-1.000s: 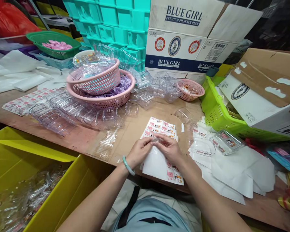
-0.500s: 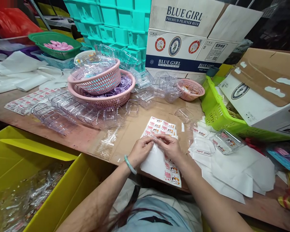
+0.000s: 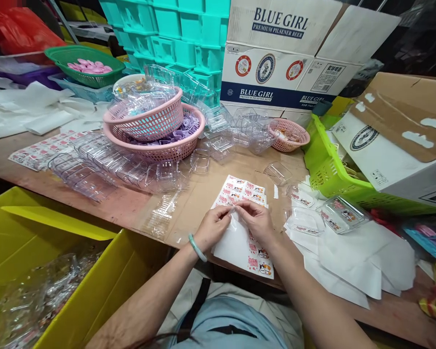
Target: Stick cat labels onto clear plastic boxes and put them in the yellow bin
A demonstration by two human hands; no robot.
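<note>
A sticker sheet (image 3: 259, 261) printed with cats and pink lettering lies on the table before me, with more printed rows showing beyond my hands. Its left strip is bare white backing. Over the sheet, my left hand (image 3: 218, 224) and my right hand (image 3: 255, 220) meet fingertip to fingertip, both pinching a thin clear sticker whose film hangs between them. The fingers cover most of the sticker. To the right lie a clear plastic box (image 3: 343, 213) with cat stickers on it and a clear plastic lid (image 3: 303, 220) on white sheets.
Pink baskets (image 3: 154, 151) with purple pieces and clear parts stand at the back left. Rows of clear plastic covers (image 3: 109, 157) lie before them. A lime basket (image 3: 319, 160) and cartons (image 3: 265, 58) stand behind. At lower left is a yellow bin (image 3: 90, 286); white backing papers (image 3: 349, 257) lie right.
The view has shifted slightly. Both hands stay together over the sheet, fingertips still pinched on the sticker, with only small finger movements.
</note>
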